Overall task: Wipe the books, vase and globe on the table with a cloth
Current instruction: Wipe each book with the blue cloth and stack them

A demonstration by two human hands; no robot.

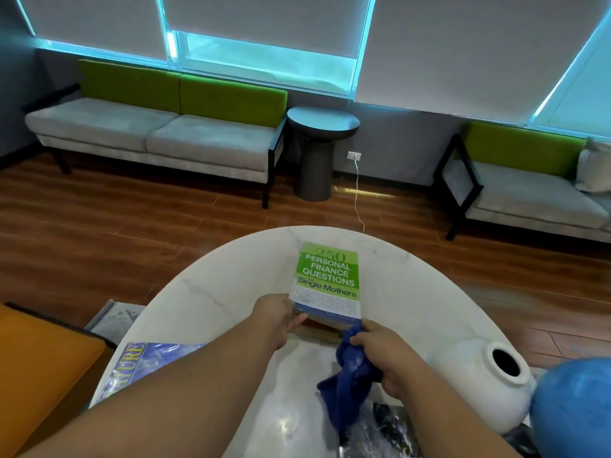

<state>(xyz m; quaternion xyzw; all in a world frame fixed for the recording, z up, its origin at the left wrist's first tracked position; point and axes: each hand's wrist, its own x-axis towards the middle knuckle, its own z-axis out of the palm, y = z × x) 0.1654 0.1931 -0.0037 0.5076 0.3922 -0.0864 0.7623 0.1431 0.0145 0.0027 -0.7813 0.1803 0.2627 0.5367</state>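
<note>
I have the right hand (383, 353) clenched round the bunched blue cloth (350, 371), just beside the near right corner of the green book (327, 279); the left hand (276, 314) grips that book's near left corner, I judge to steady it. The book lies flat on the white table (215, 285), cover up, its long axis running straight away from me; so the wipe should travel forward from the cloth hand, the nearer one. The vase (479, 375) sits off to the right, clear of that path, the globe (575, 404) just past it; a second book (139, 361) lies left under my forearm; nothing covers the green cover.
</note>
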